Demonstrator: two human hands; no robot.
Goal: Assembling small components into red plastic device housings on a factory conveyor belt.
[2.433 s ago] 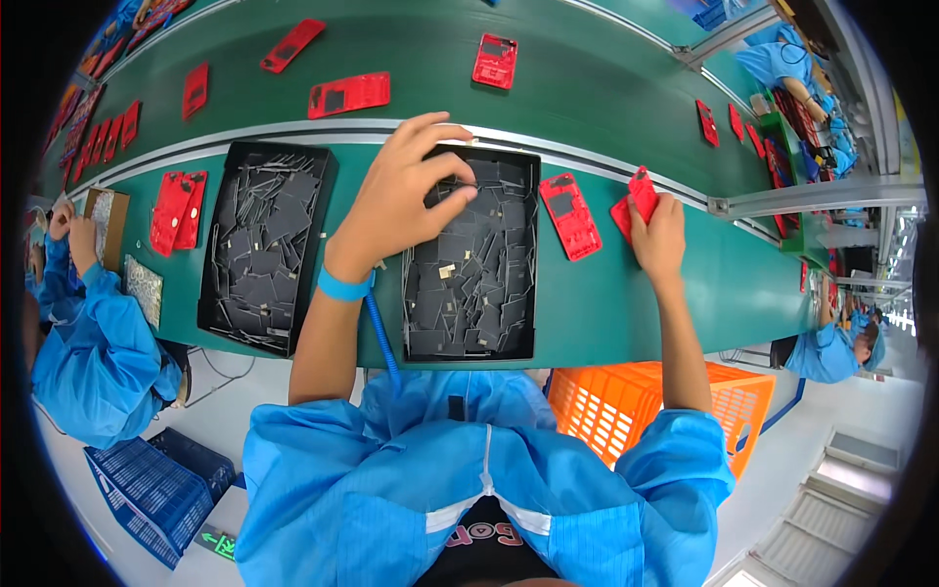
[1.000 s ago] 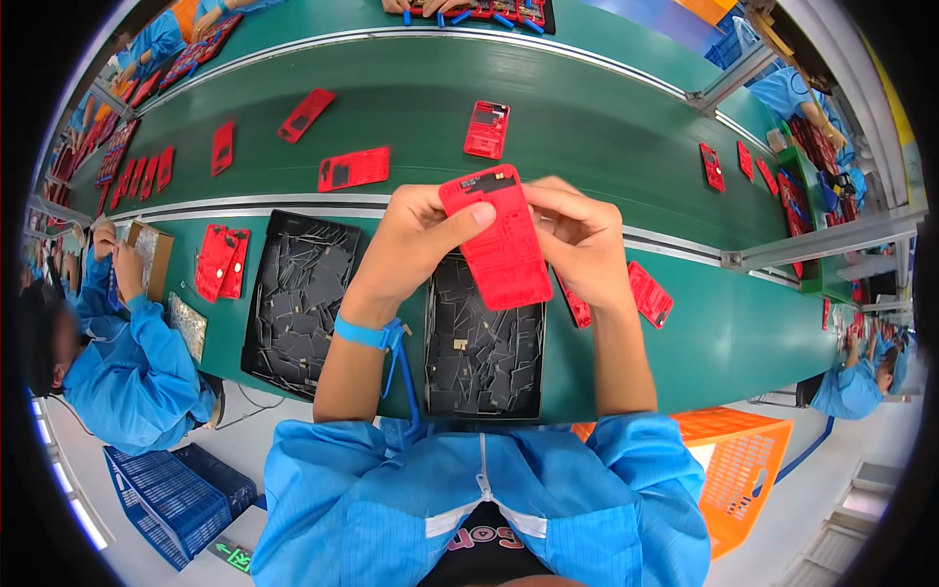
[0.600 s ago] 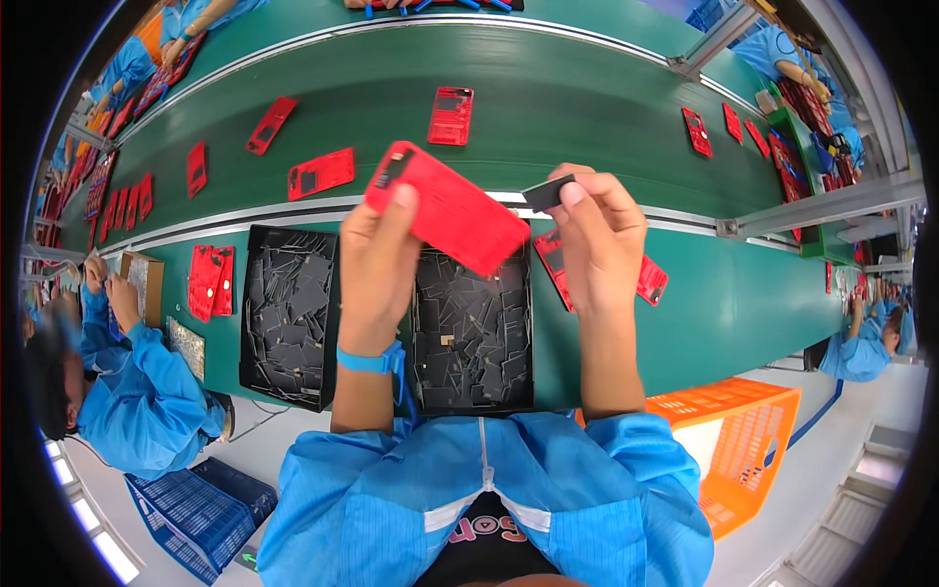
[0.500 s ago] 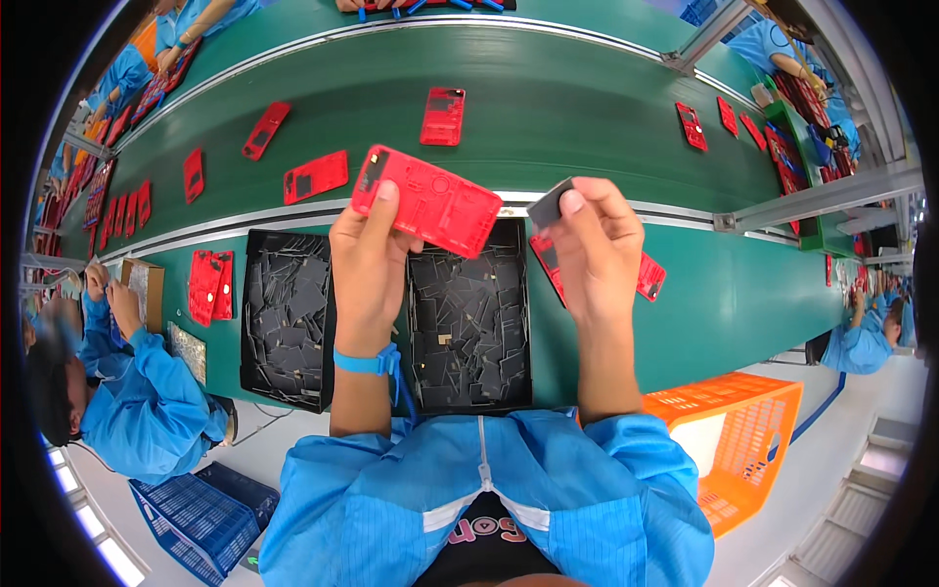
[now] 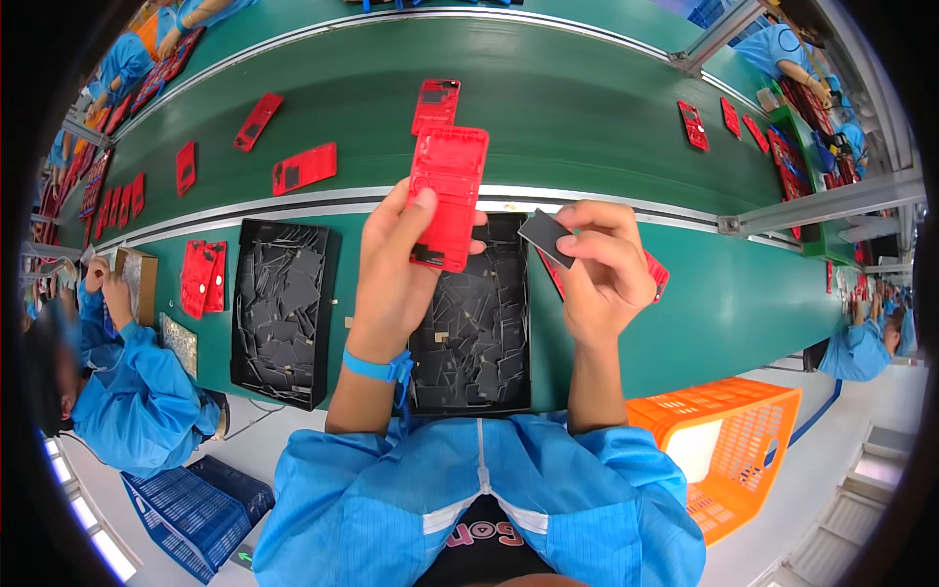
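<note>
My left hand is closed round a red plastic casing, thumb on its moulded inner side. The casing stands nearly upright, with a dark patch at its lower end. Between the thumb and fingers of my right hand is a thin dark-grey rectangular plate, tilted and apart from the casing. Below my hands sits a black tray full of similar loose dark plates. Red casings lie on the bench, partly hidden behind my right hand.
A second black tray of dark plates stands to the left, beside red casings. Ahead runs a green belt carrying scattered red casings, behind a metal rail. An orange crate stands at lower right. A co-worker sits at left.
My left hand has turned the casing from a sideways slant to nearly upright, its dark patch now at the lower end. My right hand has re-angled the plate and come slightly lower.
</note>
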